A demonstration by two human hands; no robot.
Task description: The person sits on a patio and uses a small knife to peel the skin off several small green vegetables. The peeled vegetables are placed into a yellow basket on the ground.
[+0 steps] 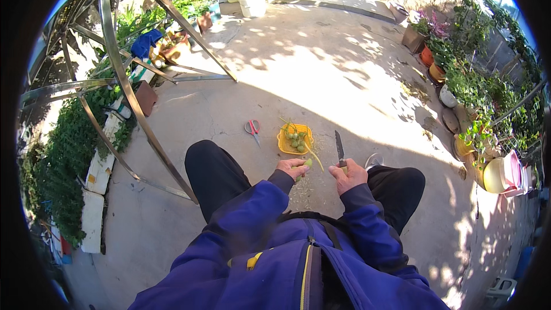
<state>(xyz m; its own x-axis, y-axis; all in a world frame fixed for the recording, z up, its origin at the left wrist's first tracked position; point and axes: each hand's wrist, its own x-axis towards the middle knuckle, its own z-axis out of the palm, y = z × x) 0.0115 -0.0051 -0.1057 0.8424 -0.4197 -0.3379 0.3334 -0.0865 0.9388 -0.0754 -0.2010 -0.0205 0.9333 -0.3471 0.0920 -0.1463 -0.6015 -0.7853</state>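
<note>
My left hand [294, 169] holds a small green piece [308, 163], perhaps a fruit or vegetable, between thumb and fingers. In my right hand [351, 177] is a knife [339, 145], its dark blade pointing away from me; something pale green also shows by the fingers, too small to name. Just beyond my hands a yellow plastic basket [284, 147] stands on the concrete with several round green fruits [297, 139] and thin stems in it. A long pale yellow-green strip [316, 158] hangs over its near right side. Scissors with red handles [253, 128] lie left of the basket.
Small pale scraps [306, 193] are strewn on the concrete between my legs. A metal frame [129, 90] rises at the left, beside white planter boxes [92, 219] with green plants. Flowerpots [437, 72] and pails [495, 175] line the right side. White buckets [252, 2] stand at the far end.
</note>
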